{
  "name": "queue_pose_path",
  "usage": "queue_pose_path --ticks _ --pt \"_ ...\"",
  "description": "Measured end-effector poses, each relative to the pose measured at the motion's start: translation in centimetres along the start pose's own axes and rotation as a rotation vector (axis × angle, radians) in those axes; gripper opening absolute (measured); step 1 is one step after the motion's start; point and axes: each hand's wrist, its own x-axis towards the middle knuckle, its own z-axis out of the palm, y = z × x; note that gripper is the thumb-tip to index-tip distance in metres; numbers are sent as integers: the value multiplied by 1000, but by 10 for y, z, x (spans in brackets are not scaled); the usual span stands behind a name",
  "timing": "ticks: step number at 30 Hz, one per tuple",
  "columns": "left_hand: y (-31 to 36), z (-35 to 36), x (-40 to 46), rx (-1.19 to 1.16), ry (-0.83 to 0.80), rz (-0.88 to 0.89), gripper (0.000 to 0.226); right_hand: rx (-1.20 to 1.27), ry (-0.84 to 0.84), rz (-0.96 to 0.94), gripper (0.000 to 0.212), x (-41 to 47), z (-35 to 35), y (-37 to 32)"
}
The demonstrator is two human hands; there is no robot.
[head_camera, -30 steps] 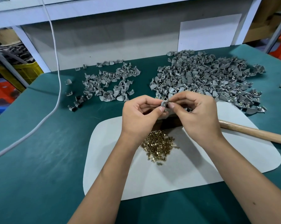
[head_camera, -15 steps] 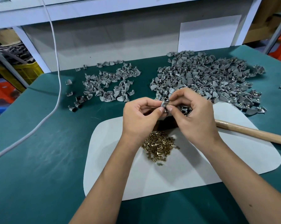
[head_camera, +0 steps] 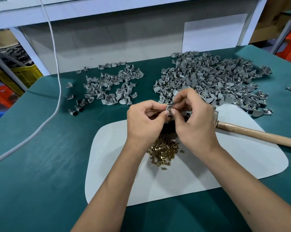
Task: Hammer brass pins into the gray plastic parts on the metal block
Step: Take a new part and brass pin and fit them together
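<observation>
Both hands meet mid-frame, left hand (head_camera: 145, 120) and right hand (head_camera: 194, 120) pinching one gray plastic part (head_camera: 169, 107), metal block hidden beneath, hammer handle (head_camera: 258, 135) cut off at three o'clock.

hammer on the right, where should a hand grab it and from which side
Grip the wooden handle mid-shaft, coming down from above with the right hand. It lies flat on the table, bare and clear along its length, while the head end is hidden behind that hand, which is busy pinching a gray part with the left hand.
</observation>
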Motion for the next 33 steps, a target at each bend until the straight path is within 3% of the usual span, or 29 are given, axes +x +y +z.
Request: queue_pose_path --ticks 10,13,18,33 --pt "-10 -1 1 137 17 115 24 5 -14 21 30 3 7 4" --pt "-12 -4 2 138 -27 129 17 42 -40 46 25 5 2 7" --pt "-9 -9 4 88 -110 125 31 71 -77 39 24 5 -5 10" --pt "-13 -20 9 6 -188 104 27 -74 -94 -183 8 9 -16 17"
